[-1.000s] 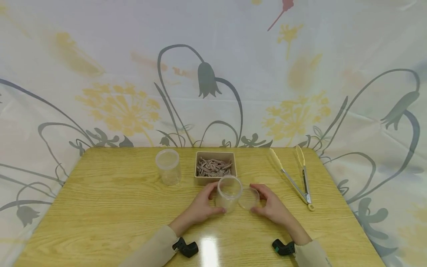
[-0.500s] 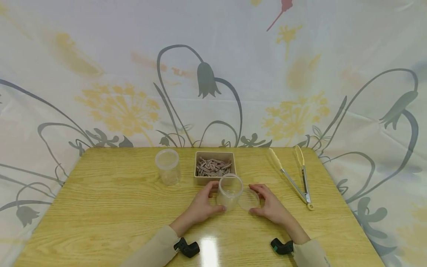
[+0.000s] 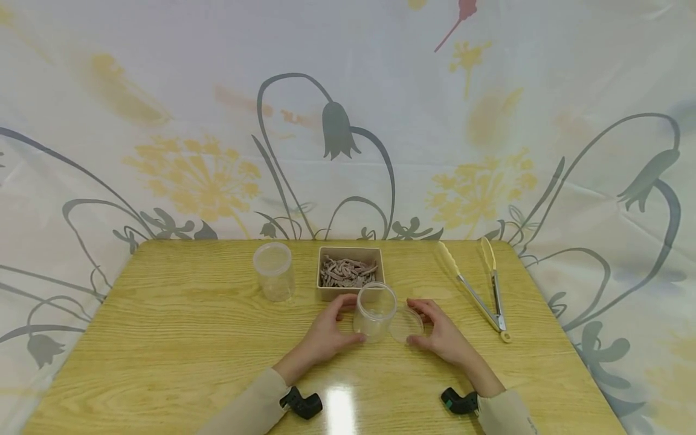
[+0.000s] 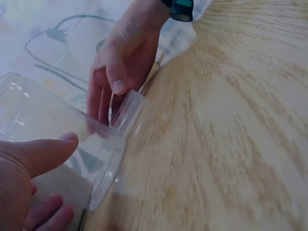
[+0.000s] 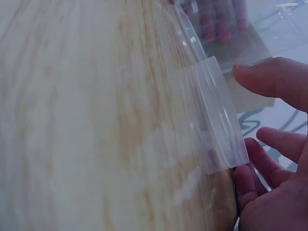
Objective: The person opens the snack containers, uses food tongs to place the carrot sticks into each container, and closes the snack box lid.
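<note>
An uncovered clear plastic jar (image 3: 372, 320) stands upright on the table in front of a beige box. My left hand (image 3: 324, 335) lies around its left side, thumb toward the near side and fingers toward the far side, loosely spread. In the left wrist view the thumb (image 4: 53, 151) lies along the jar wall. Just right of the jar, a round clear lid (image 3: 406, 325) rests flat on the table. My right hand (image 3: 443, 335) spreads around the lid's right side. The right wrist view has its thumb (image 5: 272, 79) apart from the lid (image 5: 221, 115), with fingers close by its edge.
The beige box (image 3: 350, 290) holds a heap of greyish-pink twisted strips. A second clear jar (image 3: 278, 284), with its lid on, stands at the back left. Spread tongs (image 3: 481, 302) with cream tips lie at the right. Patterned cloth (image 3: 217, 181) hangs behind the table (image 3: 179, 338).
The jar has shifted slightly away and then come to rest. My left hand has drawn back a little to the left. The right hand and lid stay nearly in place.
</note>
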Tool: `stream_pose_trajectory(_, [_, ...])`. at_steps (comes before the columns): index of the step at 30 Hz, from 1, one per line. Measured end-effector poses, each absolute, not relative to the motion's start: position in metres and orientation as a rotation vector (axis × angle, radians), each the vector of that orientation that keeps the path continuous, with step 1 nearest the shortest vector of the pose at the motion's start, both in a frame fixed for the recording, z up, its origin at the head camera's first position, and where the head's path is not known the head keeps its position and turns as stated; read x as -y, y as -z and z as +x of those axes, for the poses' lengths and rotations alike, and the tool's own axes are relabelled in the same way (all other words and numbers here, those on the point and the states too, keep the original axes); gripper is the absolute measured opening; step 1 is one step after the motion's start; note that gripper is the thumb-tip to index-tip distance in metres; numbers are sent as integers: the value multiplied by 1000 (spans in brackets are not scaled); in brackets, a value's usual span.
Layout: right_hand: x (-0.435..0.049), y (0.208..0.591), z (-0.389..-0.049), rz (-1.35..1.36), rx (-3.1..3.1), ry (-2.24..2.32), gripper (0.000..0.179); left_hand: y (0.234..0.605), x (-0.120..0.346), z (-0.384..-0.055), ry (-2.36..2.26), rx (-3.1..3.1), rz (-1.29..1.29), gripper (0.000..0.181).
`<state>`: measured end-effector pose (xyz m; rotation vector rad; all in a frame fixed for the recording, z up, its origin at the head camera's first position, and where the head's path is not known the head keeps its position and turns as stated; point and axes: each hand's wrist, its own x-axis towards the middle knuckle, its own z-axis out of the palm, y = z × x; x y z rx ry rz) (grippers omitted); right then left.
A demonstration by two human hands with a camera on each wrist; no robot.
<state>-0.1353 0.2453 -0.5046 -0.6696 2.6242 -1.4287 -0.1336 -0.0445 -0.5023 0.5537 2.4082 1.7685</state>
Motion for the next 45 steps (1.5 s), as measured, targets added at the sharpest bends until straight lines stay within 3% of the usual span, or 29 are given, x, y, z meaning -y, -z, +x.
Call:
stream_pose_trajectory(13, [-242,488,-135,-609,-2676,1637,51,489,87,-126,-1803,-2462,537,48])
stream_pose_trajectory(22, [-233,460,-138,-556,-2700,1732,42,473,129,-117,-1840,-2653,462,21])
stream_pose_trajectory(28, [-218,435,-144,-600,-2663,1839,38,474,165,-118,-1905,-2785,377,16])
stream_pose_trajectory(32, [-205,420,-148,-644,-2631,1901,36,473,184,-124,-1928,-2859,232,21])
stream_pose_trajectory(37, [-188,410,-153,-686,-2601,1919,35,469,194,-132,-1931,-2859,103,44])
stream_pose_trajectory(45, [-154,401,-158,-785,-2509,1951,37,470,195,-145,-1935,-2760,136,76])
